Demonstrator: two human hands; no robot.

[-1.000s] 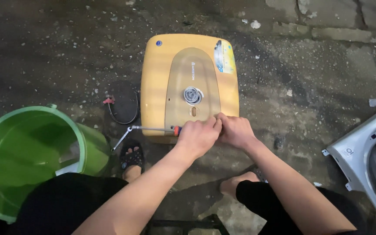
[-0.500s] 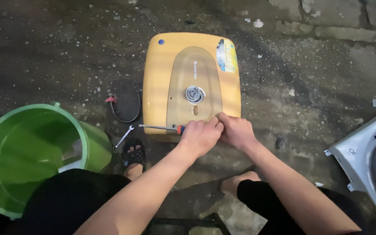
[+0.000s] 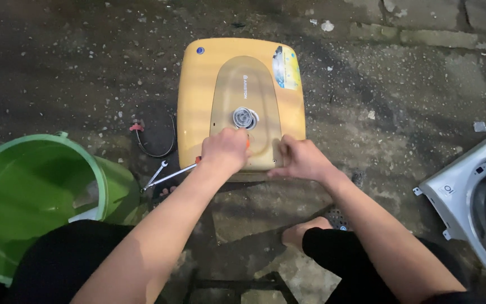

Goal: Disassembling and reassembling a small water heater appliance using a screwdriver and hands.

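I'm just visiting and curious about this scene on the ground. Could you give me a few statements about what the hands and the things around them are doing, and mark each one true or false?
1. Both hands rest on the near end of the yellow appliance. True: the left hand and the right hand both lie on it.
2. The green bucket stands to the right of the appliance. False: it stands to the left.
3. A metal wrench lies on the ground beside the appliance. True.
4. The right hand holds the wrench. False: the wrench lies near the left hand, and the right hand is flat on the casing.
5. The appliance stands upright against a wall. False: it lies flat on the ground.
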